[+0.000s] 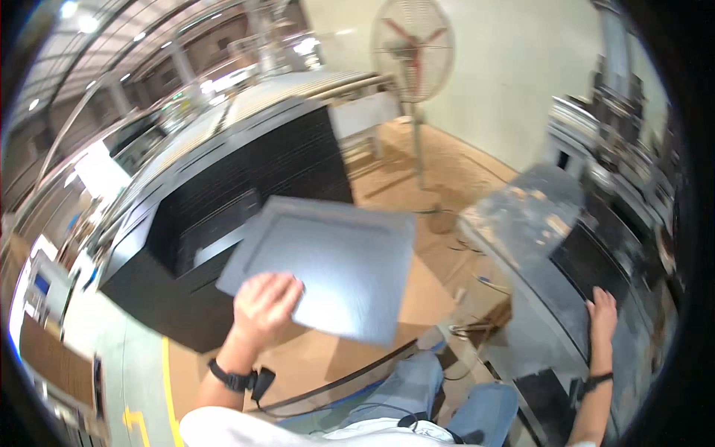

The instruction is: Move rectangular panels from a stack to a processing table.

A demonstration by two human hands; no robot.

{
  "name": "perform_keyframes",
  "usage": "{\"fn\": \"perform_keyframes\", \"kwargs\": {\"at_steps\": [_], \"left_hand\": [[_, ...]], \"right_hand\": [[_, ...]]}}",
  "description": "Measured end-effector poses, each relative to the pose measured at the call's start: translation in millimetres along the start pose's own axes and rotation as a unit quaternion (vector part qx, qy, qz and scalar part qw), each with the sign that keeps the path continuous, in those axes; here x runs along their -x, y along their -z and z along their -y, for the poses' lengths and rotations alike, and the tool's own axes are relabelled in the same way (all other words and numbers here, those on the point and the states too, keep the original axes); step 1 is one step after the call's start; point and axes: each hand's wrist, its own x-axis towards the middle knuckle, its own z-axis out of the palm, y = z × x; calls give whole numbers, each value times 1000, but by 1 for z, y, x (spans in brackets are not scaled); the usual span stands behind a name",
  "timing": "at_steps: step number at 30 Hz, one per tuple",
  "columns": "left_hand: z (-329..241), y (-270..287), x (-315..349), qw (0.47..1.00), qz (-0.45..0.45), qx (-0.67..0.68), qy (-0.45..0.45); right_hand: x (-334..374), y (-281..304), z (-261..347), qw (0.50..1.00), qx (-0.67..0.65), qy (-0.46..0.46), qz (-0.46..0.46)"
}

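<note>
Your knees in blue jeans [447, 395] sit closest, at six o'clock, with a white shirt hem below them and a dark cable draped across. Just above, at about seven o'clock from centre, your left hand [264, 305] clasps the near edge of a flat grey square panel [335, 264], fingers curled over its top face and thumb out of sight beneath; a black wrist strap [237, 378] sits on that forearm. That panel is held in the air, tilted, over the brown floor [417, 298], between a tall stack of dark panels [253, 186] at ten o'clock and a scuffed grey table [529, 223] at three o'clock. Your right hand [602, 316] lies flat and unclenched at four o'clock on a dark sheet [596, 261] resting on that table, holding nothing. A pedestal fan [414, 52] stands at twelve o'clock. With one hand carrying a wide, thin panel by a single edge, it will likely want to sag or swing; judging by the tilt, keeping the grip firm, the wrist level, and the far corner away from the table edge would serve you best. Loose cables [477, 328] lie on the floor near five o'clock, so mind your feet.
</note>
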Motion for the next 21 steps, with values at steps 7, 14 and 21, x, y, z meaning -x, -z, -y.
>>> {"fn": "perform_keyframes", "kwargs": {"at_steps": [7, 14, 21], "left_hand": [[158, 25, 88, 952, 102, -181, 223], [181, -15, 133, 906, 201, -188, 322], [116, -40, 127, 918, -85, -159, 354]], "right_hand": [[-26, -11, 21, 999, 50, 21, 7], [-44, -10, 24, 991, 117, -10, 58], [-45, -7, 16, 984, 157, -36, 81]]}}
